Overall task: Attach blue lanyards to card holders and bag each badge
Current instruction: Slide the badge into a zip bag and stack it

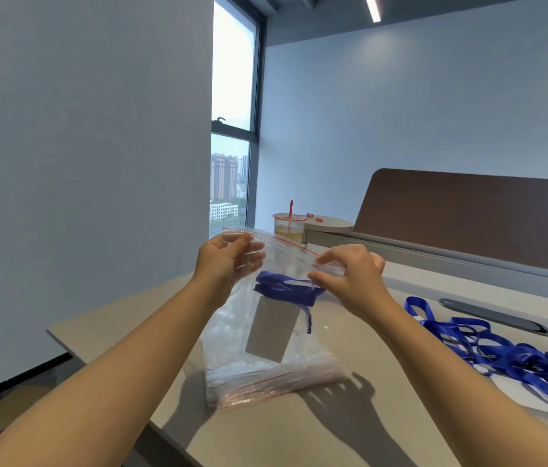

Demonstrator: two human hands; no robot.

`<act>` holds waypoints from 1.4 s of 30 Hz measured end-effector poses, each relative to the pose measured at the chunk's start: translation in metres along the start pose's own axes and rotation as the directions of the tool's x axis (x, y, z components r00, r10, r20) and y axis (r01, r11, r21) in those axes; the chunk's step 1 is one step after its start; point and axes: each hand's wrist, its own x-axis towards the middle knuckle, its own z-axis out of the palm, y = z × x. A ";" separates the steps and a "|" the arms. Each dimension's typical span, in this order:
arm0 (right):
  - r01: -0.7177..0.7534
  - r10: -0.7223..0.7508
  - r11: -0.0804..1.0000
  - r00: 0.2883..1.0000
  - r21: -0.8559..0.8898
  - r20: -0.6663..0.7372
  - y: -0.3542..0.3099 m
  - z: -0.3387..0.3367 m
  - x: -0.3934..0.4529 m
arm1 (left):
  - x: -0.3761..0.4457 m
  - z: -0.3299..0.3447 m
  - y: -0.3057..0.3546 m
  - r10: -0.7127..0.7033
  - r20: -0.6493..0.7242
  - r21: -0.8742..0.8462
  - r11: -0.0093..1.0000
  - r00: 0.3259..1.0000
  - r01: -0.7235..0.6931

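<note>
I hold a clear zip bag (279, 261) with a red seal line upright above the table. My left hand (228, 261) pinches its top left corner and my right hand (350, 271) pinches the top edge on the right. Inside the bag hang a white card holder (270, 332) and its bunched blue lanyard (286, 286). Under the held bag, a stack of empty clear zip bags (265, 382) lies flat on the table.
A tangle of loose blue lanyards (508, 352) lies on the beige table (124, 318) at the right. A plastic cup with a red straw (289, 225) stands at the back, beside a brown desk divider (467, 214). A dark cable slot (494, 318) is behind the lanyards.
</note>
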 end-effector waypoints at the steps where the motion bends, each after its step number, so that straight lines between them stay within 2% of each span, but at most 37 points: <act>1: -0.018 0.018 1.000 1.000 -0.023 -0.014 0.001 -0.001 0.002 | 0.002 0.000 0.003 -0.003 -0.001 -0.014 1.000 1.000 0.003; 4: -0.087 0.087 0.996 0.996 0.010 -0.014 0.003 -0.005 0.006 | 0.004 -0.001 0.010 -0.014 0.004 -0.081 0.997 1.000 0.014; 6: -0.101 0.099 0.984 0.995 0.147 0.019 0.005 -0.009 0.008 | 0.005 -0.003 0.013 -0.010 0.000 -0.104 0.995 1.000 0.010; 9: -0.118 0.114 0.912 0.993 0.392 0.035 0.004 -0.012 0.011 | 0.007 -0.010 0.013 0.025 0.028 0.018 0.999 0.999 -0.026; 11: -0.135 0.143 0.871 0.990 0.472 0.020 0.002 -0.012 0.012 | 0.008 -0.018 0.010 0.031 0.084 0.094 0.995 0.996 -0.039; 14: -0.159 0.203 0.811 0.979 0.562 -0.016 0.003 -0.007 0.014 | 0.005 -0.033 -0.003 -0.036 0.146 0.203 0.979 0.989 0.006; 17: -0.199 0.293 0.738 0.955 0.645 -0.041 0.004 0.001 0.015 | -0.004 -0.042 -0.019 -0.092 0.158 0.310 0.950 0.983 0.039; 19: -0.270 0.351 0.686 0.936 0.676 0.018 0.010 0.009 0.014 | -0.004 -0.042 -0.024 -0.091 0.118 0.315 0.948 0.989 0.049; 21: -0.370 0.369 0.641 0.917 0.673 0.153 0.017 0.017 0.010 | -0.001 -0.040 -0.025 -0.094 0.059 0.243 0.967 0.994 0.077; 23: -0.449 0.329 0.643 0.894 0.621 0.305 0.025 0.026 0.001 | 0.001 -0.038 -0.023 -0.108 0.021 0.156 0.982 0.994 0.103; 25: -0.470 0.298 0.654 0.880 0.593 0.369 0.031 0.034 -0.006 | 0.002 -0.037 -0.021 -0.119 0.009 0.121 0.986 0.993 0.117; 29: -0.394 0.296 0.675 0.919 0.624 0.260 0.028 0.037 -0.003 | 0.003 -0.043 -0.019 -0.142 0.049 0.182 0.975 0.989 0.131; 34: -0.324 0.287 0.693 0.944 0.645 0.166 0.017 0.029 0.009 | -0.006 -0.064 -0.025 -0.270 0.228 0.398 0.903 0.935 0.163; 37: -0.291 0.292 0.720 0.951 0.630 0.105 0.010 0.019 0.009 | -0.012 -0.068 -0.029 -0.314 0.225 0.437 0.879 0.922 0.192; 39: -0.263 0.290 0.748 0.955 0.610 0.056 0.006 0.010 0.008 | -0.013 -0.064 -0.025 -0.274 0.178 0.391 0.901 0.945 0.187; 42: -0.238 0.291 0.764 0.957 0.599 0.009 0.003 -0.009 0.005 | -0.014 -0.049 -0.010 -0.166 0.075 0.201 0.968 0.983 0.148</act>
